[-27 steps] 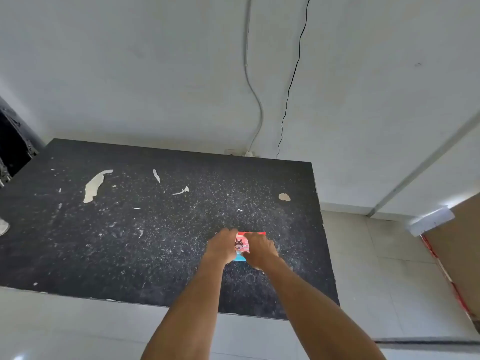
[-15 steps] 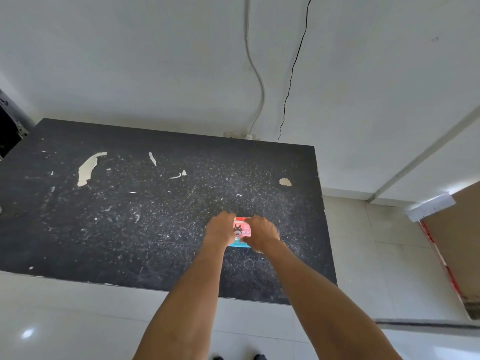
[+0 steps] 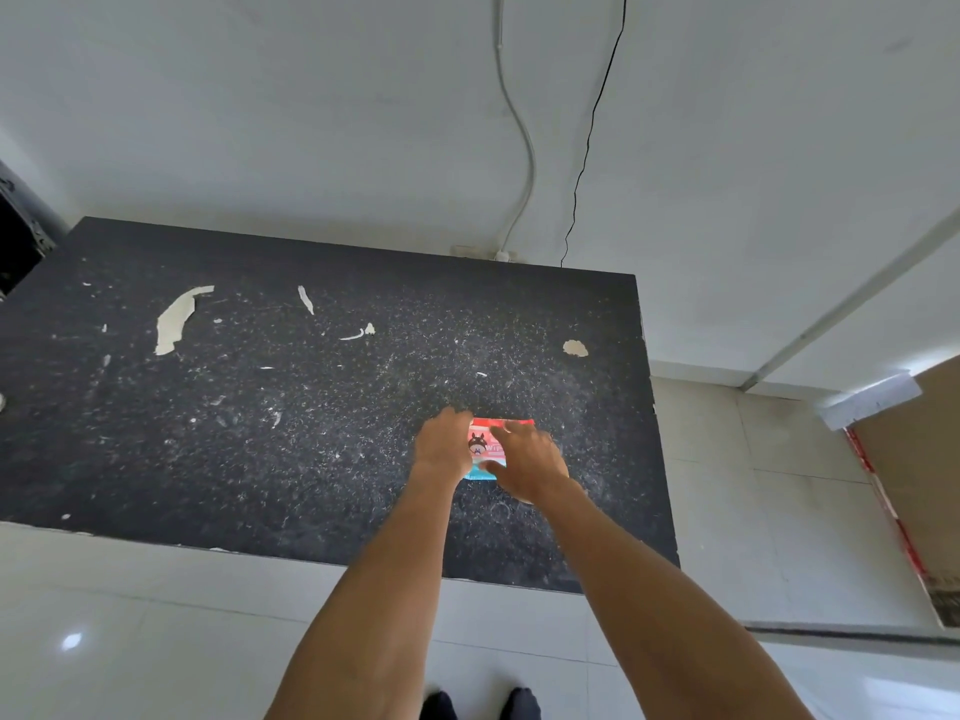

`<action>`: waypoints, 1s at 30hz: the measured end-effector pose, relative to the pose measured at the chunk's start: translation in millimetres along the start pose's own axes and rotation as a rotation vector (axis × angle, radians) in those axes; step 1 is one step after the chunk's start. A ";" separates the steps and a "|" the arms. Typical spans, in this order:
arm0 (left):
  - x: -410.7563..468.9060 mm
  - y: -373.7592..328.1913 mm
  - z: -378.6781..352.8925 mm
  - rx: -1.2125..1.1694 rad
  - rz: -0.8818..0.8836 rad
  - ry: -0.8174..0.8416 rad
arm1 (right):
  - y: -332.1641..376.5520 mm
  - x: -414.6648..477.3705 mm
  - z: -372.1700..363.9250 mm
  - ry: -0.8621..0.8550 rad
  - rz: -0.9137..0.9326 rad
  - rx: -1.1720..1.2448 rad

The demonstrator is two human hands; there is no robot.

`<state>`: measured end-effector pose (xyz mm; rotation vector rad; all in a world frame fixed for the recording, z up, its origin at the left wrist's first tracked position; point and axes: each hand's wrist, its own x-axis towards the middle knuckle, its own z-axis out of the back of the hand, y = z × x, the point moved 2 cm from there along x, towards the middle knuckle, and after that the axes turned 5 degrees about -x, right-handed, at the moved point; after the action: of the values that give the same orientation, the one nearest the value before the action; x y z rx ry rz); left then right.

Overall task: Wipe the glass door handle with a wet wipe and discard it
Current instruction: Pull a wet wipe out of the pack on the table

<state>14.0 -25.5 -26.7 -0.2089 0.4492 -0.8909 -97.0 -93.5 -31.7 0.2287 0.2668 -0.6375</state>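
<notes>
The right hand (image 3: 527, 462) is looking different from a moment ago. Before, it was sitting tight on the wipes pack (image 3: 485, 444). Now its fingers are stretching out wide over the pack, with the thumb sticking out on the near side. The left hand (image 3: 444, 444) is still sitting on the pack's left end with its fingers bent down over it, holding it in place.

The pack is lying flat on the black tabletop (image 3: 260, 433), toward the right side. It is nearer to the front edge than to the wall. To the left, a lot of black top is stretching away, with white flakes (image 3: 176, 319) lying on it. On the right, the tabletop is ending and the pale floor (image 3: 727, 485) is showing.

The pack is red on top and blue at the bottom. A little cartoon animal face and the letters "Wip" are showing between the hands.
</notes>
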 end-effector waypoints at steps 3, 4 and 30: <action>-2.3 3.4 -2.2 -0.041 0.011 -0.027 | 0.3 -3.1 -2.0 -0.005 -0.002 0.027; -3.0 4.5 -3.1 -0.050 0.014 -0.032 | 0.1 -4.1 -3.4 -0.008 -0.003 0.038; -3.1 6.4 -5.9 -0.059 0.031 -0.023 | -11.3 18.4 7.8 -0.151 -0.260 0.292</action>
<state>14.1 -19.1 -33.4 -0.2655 0.4562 -0.8446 -88.3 -114.8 -31.6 0.4284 0.0562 -0.9475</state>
